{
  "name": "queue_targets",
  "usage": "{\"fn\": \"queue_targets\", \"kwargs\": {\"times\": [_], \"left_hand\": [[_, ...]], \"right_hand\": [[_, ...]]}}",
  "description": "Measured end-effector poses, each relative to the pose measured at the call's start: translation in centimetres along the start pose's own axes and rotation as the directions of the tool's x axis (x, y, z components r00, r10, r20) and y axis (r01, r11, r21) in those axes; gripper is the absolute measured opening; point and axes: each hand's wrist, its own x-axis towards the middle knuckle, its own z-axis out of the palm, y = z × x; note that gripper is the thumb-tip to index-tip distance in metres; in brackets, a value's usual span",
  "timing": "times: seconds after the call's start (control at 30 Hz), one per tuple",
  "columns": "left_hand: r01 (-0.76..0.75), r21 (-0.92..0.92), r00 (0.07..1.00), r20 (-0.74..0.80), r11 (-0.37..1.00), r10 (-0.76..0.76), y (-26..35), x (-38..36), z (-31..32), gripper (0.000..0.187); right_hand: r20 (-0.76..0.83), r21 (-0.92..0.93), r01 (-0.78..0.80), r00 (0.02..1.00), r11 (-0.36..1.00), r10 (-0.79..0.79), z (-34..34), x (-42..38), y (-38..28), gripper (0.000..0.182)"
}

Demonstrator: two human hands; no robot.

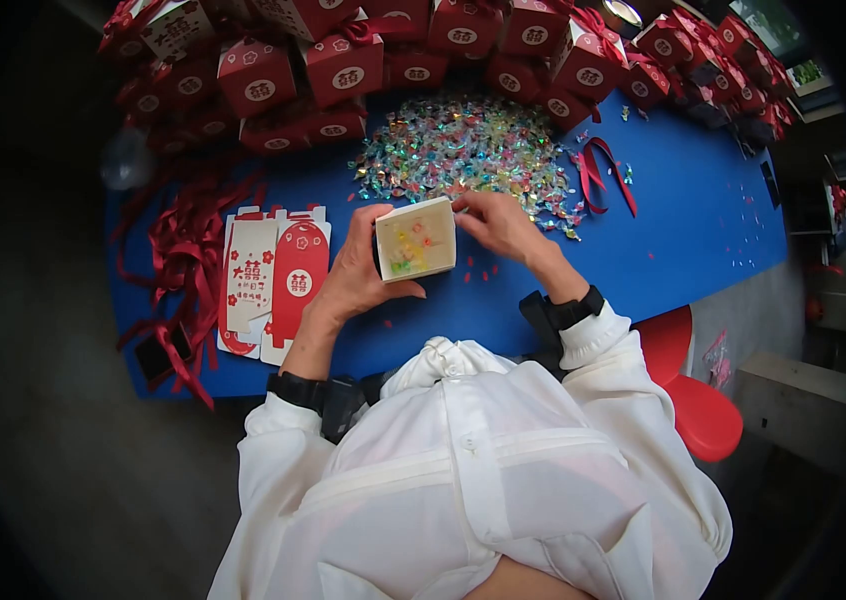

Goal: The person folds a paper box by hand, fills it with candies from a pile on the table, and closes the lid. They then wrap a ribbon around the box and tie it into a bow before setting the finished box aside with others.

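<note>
Over the blue surface (683,180), the curled left hand (351,272) grips the open white cardboard box (399,216), whose small, colourful wrapped pieces (409,245) could spill if the bent-fingered right hand (505,228) at its rim, its pinch unclear, tips it.

Stacked red boxes (345,72) and heaped wrapped candies (463,150) suggest a workshop.

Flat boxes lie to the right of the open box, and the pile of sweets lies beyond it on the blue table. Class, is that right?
No: the head view shows the flat boxes left of the open box; the pile of sweets does lie beyond it on the blue table.
</note>
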Motion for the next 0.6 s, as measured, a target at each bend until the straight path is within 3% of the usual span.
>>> {"fn": "queue_targets", "kwargs": {"times": [0.03,0.1,0.17,0.3,0.37,0.4,0.43,0.5,0.53,0.57,0.6], "left_hand": [[0.001,-0.004,1.0,0.002,1.0,-0.001,-0.1,-0.1,0.0,0.103],[0.001,-0.01,1.0,0.003,1.0,-0.001,-0.1,0.0,0.1,0.103],[-0.014,0.018,1.0,-0.002,1.0,0.014,-0.1,-0.1,0.1,0.103],[0.0,0.021,1.0,0.007,1.0,0.0,0.1,0.3,0.1,0.102],[0.017,-0.034,1.0,0.014,0.999,-0.017,0.0,0.5,0.2,0.102],[0.018,-0.034,1.0,0.011,0.999,-0.017,0.0,0.5,0.2,0.102],[0.007,-0.02,1.0,0.006,1.0,-0.007,0.0,0.5,0.3,0.103],[-0.004,-0.005,1.0,0.008,1.0,0.004,0.0,0.5,0.3,0.103],[0.009,-0.016,1.0,0.014,1.0,-0.009,-0.2,0.5,0.3,0.103],[0.023,-0.025,1.0,0.02,0.999,-0.022,-0.3,0.5,0.3,0.104],[0.02,-0.024,0.999,0.025,1.0,-0.019,-0.3,0.5,0.3,0.104]], "right_hand": [[0.092,-0.226,0.081,0.994,0.971,-0.061,0.3,-0.4,0.1,0.025],[0.019,-0.25,0.08,0.997,0.965,-0.078,1.1,-1.4,-0.4,0.026],[0.0,-0.438,-0.003,1.0,0.899,0.003,1.2,-1.6,-1.2,0.024],[0.045,-0.464,0.002,0.999,0.886,0.021,0.3,-2.0,-0.1,0.022],[-0.003,-0.366,0.065,0.997,0.928,-0.071,-0.4,-2.2,0.6,0.02],[-0.023,-0.172,-0.134,0.991,0.976,0.132,-1.4,-1.9,-1.6,0.017],[-0.022,-0.173,-0.134,0.991,0.976,0.132,-2.1,-1.6,-2.9,0.017],[-0.146,0.21,-0.06,0.985,0.976,0.092,-3.2,-1.3,-4.9,0.016],[-0.13,0.33,-0.037,0.988,0.943,0.084,-3.5,-1.4,-6.2,0.017],[-0.135,0.332,-0.037,0.987,0.943,0.087,-3.7,-1.4,-7.3,0.017],[-0.075,0.217,0.085,0.995,0.973,-0.07,-3.9,-1.5,-8.4,0.017]]}}
